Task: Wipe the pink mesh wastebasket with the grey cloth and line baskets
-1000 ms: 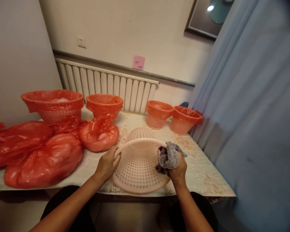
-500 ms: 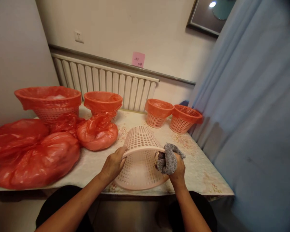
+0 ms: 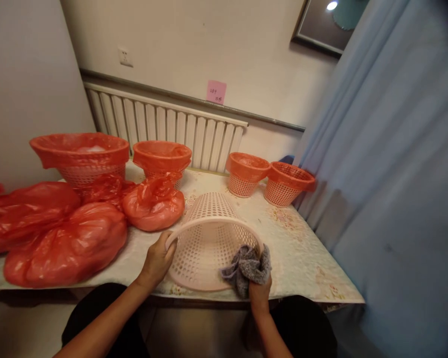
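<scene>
A pale pink perforated plastic basket (image 3: 209, 233) lies on its side near the table's front edge, its mouth turned toward me. My left hand (image 3: 157, 259) is closed on the left part of its rim. My right hand (image 3: 260, 288) is closed on a crumpled grey cloth (image 3: 246, 266), which is pressed against the lower right part of the rim. Most of that hand is hidden behind the cloth.
Tied red plastic bags (image 3: 63, 243) fill the table's left side. Several baskets lined with red bags (image 3: 160, 159) stand along the back, by a white radiator (image 3: 171, 132). A blue curtain (image 3: 388, 174) hangs close on the right. The table (image 3: 313, 268) has a floral cloth.
My right hand has slid the cloth down from the upper right of the rim to its lower right. The basket's mouth has tipped to face me more; my left hand stays on the rim.
</scene>
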Action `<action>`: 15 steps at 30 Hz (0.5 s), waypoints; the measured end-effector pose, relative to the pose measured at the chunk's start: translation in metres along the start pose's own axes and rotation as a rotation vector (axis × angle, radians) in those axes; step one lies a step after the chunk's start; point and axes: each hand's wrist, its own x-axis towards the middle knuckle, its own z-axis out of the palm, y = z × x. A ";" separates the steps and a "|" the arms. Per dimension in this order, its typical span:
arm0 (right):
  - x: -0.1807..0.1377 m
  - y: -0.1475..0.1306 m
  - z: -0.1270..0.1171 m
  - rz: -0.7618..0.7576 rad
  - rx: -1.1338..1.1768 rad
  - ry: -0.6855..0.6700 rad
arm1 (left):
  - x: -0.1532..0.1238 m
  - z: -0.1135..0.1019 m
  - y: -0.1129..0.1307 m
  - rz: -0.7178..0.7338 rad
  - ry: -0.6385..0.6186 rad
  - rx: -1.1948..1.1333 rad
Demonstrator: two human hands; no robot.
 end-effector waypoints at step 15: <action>0.080 -0.071 -0.043 -0.623 -0.585 -0.191 | 0.010 0.030 0.021 0.020 -0.115 -0.120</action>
